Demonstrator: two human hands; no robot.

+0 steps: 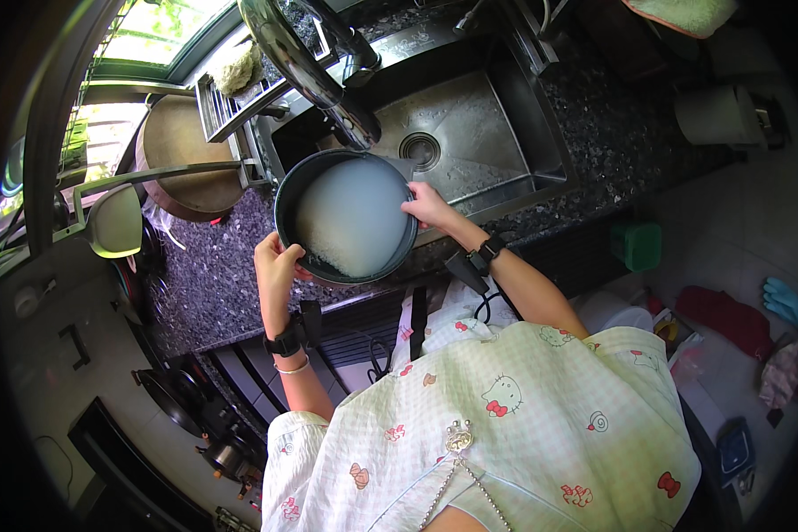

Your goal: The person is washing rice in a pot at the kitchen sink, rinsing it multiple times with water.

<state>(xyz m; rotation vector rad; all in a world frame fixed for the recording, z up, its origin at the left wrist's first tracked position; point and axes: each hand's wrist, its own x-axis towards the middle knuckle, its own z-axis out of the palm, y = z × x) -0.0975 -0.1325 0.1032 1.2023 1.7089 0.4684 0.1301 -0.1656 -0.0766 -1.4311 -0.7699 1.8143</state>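
Pale, printed fabric of the wearer's top [523,426] fills the near part of the view, a beaded necklace [436,498] lying over it. Beyond it, the counter [208,297] has its front edge running between the body and a dark round pot [287,202]. This pot overlaps the near left corner of the steel sink [505,182] in view; whether it rests on something or is held up, I cannot tell. Cloudy water [359,204] fills much of it, with pale rice [330,255] showing toward the lower left.

Both hands are curled closed on the pot: the left hand [277,263] grips the lower left rim, thumb over the edge, and the right hand [429,207] pinches the right side.

Open room lies to the right, over the basin around the drain [419,152], bounded by steep walls. Just beyond the pot, the chrome faucet [303,75] stands in the way, its nozzle close to the far rim. Leftward, a metal rack [168,168], a round brown board or lid [191,151] and a broad spatula [117,223] crowd that side. A green container [637,246] sits lower right.
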